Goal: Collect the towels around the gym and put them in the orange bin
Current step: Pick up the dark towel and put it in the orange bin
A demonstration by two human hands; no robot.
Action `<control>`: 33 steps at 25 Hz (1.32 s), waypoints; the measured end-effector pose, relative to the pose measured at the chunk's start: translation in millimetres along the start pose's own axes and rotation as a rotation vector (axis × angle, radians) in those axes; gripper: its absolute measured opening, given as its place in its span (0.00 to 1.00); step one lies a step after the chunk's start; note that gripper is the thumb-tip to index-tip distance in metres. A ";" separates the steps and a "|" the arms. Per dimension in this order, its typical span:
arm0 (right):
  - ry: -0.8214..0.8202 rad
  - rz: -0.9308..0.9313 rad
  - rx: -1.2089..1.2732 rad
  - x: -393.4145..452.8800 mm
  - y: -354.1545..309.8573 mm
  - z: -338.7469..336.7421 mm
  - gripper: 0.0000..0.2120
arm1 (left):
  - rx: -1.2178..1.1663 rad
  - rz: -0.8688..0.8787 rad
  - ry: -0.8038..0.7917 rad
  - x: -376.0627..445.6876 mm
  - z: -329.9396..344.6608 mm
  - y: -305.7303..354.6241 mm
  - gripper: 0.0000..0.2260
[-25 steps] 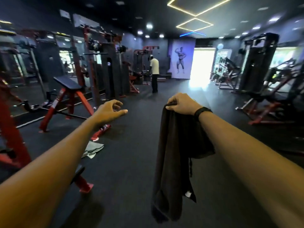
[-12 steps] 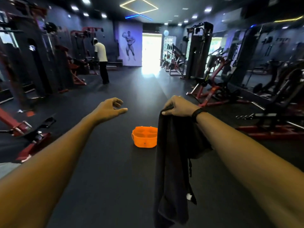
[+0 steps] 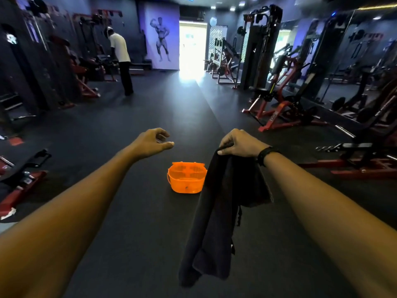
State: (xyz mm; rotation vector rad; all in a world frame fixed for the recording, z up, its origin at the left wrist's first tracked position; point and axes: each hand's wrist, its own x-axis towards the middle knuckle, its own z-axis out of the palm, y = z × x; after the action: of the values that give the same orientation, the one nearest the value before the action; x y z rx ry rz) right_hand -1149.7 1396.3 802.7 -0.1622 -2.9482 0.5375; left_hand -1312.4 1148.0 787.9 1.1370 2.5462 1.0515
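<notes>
Towel: dark towel point(image 3: 217, 224) hangs in long folds from the right hand, lower end bunched nearest the camera, right of centre; a small pale tag shows on its right edge low down.
Right hand: right hand point(image 3: 236, 144) held out over the floor, fingers curled down and pinching the top edge of the towel against the thumb; black band point(image 3: 265, 154) on the wrist.
Left hand: left hand point(image 3: 151, 141) held out level with the right, well apart from the towel; holds nothing, fingers loosely curled, thumb pointing right.
Bin: orange bin point(image 3: 186, 177) stands upright on the dark floor point(image 3: 133, 211) between and beyond the two hands; its right side is hidden behind the towel. Inside, moulded compartments show; cannot tell whether any towel is in it.
Left side: red-and-black bench frames point(image 3: 23, 179) near the left edge.
Right side: red-framed weight machines point(image 3: 285, 108) along a mirrored wall.
Far left: a person in a white shirt point(image 3: 121, 59) stands facing the machines.
Far end: bodybuilder mural point(image 3: 162, 38) beside a bright doorway point(image 3: 192, 46).
</notes>
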 end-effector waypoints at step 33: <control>0.180 0.267 0.437 558.6 347.4 -18.7 0.13 | 0.193 0.047 -0.498 672.2 62.9 -127.7 0.24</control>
State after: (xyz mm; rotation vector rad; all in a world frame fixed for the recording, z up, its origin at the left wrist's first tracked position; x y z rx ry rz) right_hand -1668.6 1799.0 761.8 -0.5245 -2.5734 1.1186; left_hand -1831.5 1596.2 744.6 1.3141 2.2575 0.4544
